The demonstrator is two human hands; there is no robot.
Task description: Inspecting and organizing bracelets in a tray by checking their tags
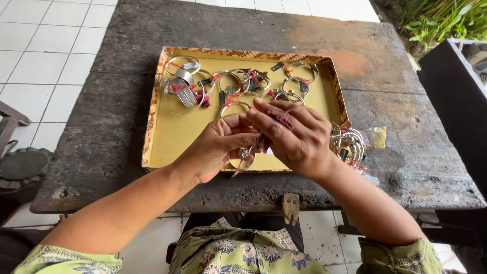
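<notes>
A dark, weathered wooden worktop [152,30] stands on a white tiled floor [40,45], with green plants [441,20] off at the far right corner. On it sits a shallow yellow tray [172,132] with a patterned rim, silver bangles [238,81] tied with red thread scattered along its far side. More bangles [349,143] lie heaped just outside the tray's right edge. Over the tray's near edge, the left hand [215,147] and right hand [294,134] pinch one small silver bangle [247,151] between their fingertips
</notes>
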